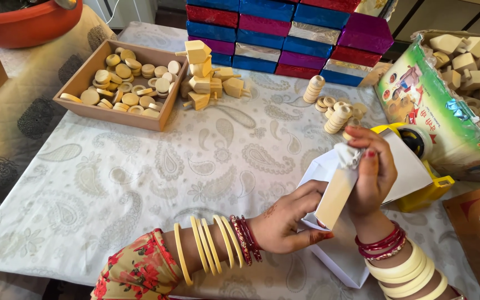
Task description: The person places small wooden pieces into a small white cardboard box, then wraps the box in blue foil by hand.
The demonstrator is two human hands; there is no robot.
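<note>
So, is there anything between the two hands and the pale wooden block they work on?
Nothing visible. The left hand grips the wooden block from below, the right hand holds crumpled white paper at its top, over a white paper box.

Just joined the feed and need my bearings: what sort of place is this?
Probably a small home workshop for packing wooden toys. A wooden tray holds round wooden discs, shiny coloured boxes are stacked behind, and both hands, left hand and right hand, hold a wooden block.
</note>
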